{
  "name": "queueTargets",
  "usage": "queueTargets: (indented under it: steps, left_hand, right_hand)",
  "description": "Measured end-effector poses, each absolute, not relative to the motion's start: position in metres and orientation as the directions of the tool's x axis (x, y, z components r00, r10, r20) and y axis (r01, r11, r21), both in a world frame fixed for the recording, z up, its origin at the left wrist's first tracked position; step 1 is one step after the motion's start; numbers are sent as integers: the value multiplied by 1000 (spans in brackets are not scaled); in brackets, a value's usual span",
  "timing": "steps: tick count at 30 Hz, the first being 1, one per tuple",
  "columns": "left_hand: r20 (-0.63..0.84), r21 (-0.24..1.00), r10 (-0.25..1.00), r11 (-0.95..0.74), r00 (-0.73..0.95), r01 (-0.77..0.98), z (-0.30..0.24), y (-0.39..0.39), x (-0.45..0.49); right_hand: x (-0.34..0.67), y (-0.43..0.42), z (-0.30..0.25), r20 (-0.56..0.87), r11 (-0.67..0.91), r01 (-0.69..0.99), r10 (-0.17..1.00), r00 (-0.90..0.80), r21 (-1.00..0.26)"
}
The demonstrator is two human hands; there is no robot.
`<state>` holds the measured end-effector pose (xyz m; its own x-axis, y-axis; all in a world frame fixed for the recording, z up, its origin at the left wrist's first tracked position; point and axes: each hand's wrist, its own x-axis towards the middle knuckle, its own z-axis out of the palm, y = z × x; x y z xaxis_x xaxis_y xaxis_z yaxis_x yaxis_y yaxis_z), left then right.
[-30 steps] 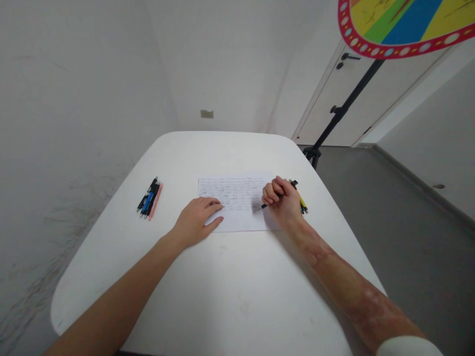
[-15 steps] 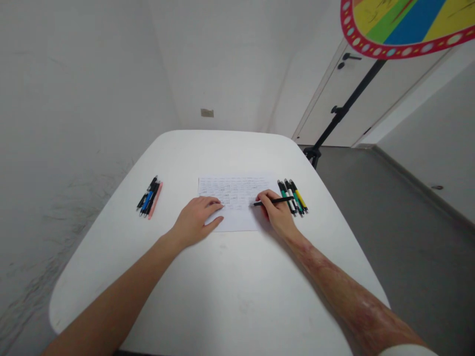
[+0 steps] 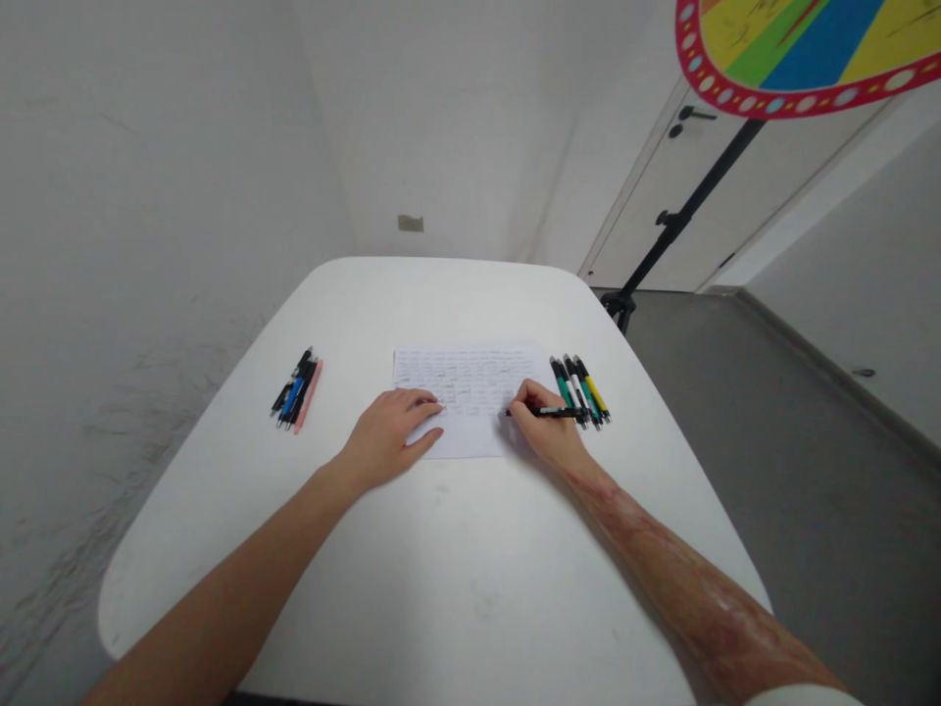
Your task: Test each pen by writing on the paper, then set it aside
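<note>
A white sheet of paper [image 3: 463, 439] lies on the white table [image 3: 441, 569], its upper part covered with lines of handwriting. My left hand [image 3: 386, 436] rests on the sheet's left side, palm down, thumb and fingers apart. Over the right side of the paper, my right hand [image 3: 548, 422] pinches a black pen [image 3: 557, 413]. The pen's tip is by the lowest written line; whether it touches the paper I cannot tell. Its back end points right, over a group of pens [image 3: 580, 392] with green, white, yellow and black barrels.
Left of the paper lies another group of pens [image 3: 295, 392], black, blue and pink. A colourful wheel [image 3: 809, 49] on a black stand [image 3: 687, 211] rises beyond the table's right edge. Behind it is a white door [image 3: 779, 186]; walls border the left and back.
My right hand has shifted slightly right along the line, and the pen's back end has swung toward me. My left hand has stayed in place.
</note>
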<state>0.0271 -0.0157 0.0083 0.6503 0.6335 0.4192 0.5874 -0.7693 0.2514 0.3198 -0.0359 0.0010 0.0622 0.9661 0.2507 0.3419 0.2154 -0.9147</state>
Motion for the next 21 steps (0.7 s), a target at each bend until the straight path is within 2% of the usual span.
queueTargets:
  steps: [7,21]
  left_hand:
    - [409,258,638,-767,652,588,8,-16,27]
    - [400,256,644,-762,652,595,9,-16,27]
  right_hand:
    - [322,-34,-4,239,218,366,971,12,-905]
    - [320,-36,1,240,198,386,968,65,-901]
